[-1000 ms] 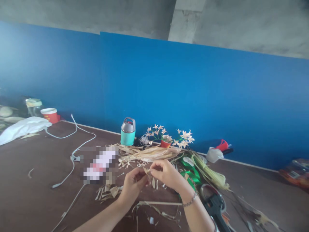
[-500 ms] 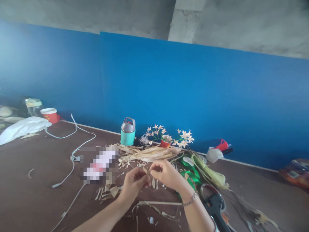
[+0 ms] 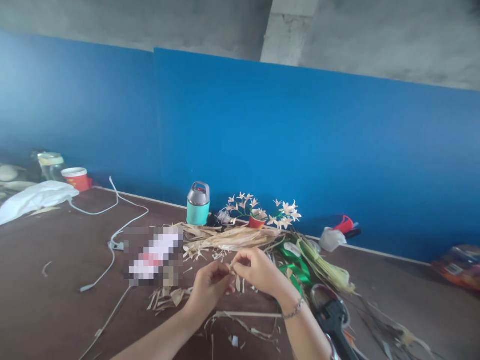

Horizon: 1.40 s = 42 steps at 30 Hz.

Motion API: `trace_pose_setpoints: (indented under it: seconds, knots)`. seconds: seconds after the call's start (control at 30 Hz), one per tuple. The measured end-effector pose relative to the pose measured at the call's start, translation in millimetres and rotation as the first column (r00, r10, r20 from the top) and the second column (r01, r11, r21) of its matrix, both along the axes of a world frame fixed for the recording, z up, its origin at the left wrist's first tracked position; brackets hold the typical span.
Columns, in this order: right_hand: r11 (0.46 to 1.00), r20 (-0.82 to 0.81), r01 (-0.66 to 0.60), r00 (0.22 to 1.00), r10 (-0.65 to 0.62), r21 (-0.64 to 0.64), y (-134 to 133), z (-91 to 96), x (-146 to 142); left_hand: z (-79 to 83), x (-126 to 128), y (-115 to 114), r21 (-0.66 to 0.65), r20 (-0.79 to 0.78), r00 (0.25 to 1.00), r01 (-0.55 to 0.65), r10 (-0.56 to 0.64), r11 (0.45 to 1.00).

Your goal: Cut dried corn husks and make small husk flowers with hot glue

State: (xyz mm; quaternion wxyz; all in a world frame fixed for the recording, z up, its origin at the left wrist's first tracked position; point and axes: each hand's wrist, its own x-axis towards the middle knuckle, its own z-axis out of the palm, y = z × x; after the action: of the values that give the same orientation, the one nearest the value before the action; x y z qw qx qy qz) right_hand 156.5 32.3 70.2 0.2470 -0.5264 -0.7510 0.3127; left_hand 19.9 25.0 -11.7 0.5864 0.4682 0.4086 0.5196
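My left hand (image 3: 208,289) and my right hand (image 3: 258,272) meet over the middle of the table, fingertips almost touching. Between them is a small pale piece of dried husk (image 3: 231,269), pinched from both sides and largely covered by the fingers. Just beyond lies a bundle of dried husk strips (image 3: 236,239). Cut husk scraps (image 3: 170,298) are scattered left of my left hand. Green ribbon (image 3: 300,272) curls by my right wrist, and a black glue gun (image 3: 335,320) lies beside my right forearm.
Pale flowers on green stems (image 3: 287,215) stand in a red paper cup (image 3: 258,219). A teal flask (image 3: 198,205) is near the blue partition (image 3: 240,130). Tied light-green husk (image 3: 326,270) lies to the right. White cables (image 3: 114,245) cross the left side. A thin stick (image 3: 249,314) lies between my forearms.
Both hands stay nearly in place. The fingertips have shifted slightly around the husk piece, and less of it shows now.
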Motion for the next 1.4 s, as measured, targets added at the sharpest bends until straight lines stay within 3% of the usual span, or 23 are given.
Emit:
trace_pose_setpoints:
  seconds: [0.2, 0.37, 0.5, 0.7, 0.97, 1.17, 1.4]
  knots:
    - [1.0, 0.021, 0.006, 1.0, -0.005, -0.027, 0, -1.4, 0, -0.9, -1, -1, 0.026, -0.048, 0.999, -0.019, 0.021, 0.999]
    - [0.998, -0.052, -0.056, 0.997, 0.054, -0.038, 0, -0.4, 3, -3.0, -3, 3, 0.036, -0.041, 0.997, -0.058, 0.06, 0.998]
    - [1.0, 0.023, 0.012, 1.0, -0.011, -0.02, -5, -0.4, 4, -0.1, -3, 4, 0.019, -0.023, 0.994, -0.103, 0.103, 0.995]
    - [0.984, 0.131, -0.016, 0.991, -0.007, 0.177, -9, -0.6, -7, 7.6, -3, 2, 0.006, 0.053, 0.994, -0.095, 0.095, 0.995]
    - [0.899, 0.217, -0.095, 0.976, 0.0, 0.427, -2, -6.9, -8, 5.3, -3, 2, -0.019, 0.069, 0.994, -0.08, 0.081, 0.997]
    - [0.861, 0.296, -0.132, 0.955, -0.023, 0.491, -3, -7.0, -9, -2.8, -3, 5, 0.01, 0.085, 0.995, -0.06, 0.059, 0.998]
    - [0.869, 0.314, -0.142, 0.949, -0.016, 0.474, -3, -5.4, -9, -7.2, -3, 5, 0.028, 0.097, 0.994, -0.054, 0.051, 0.998]
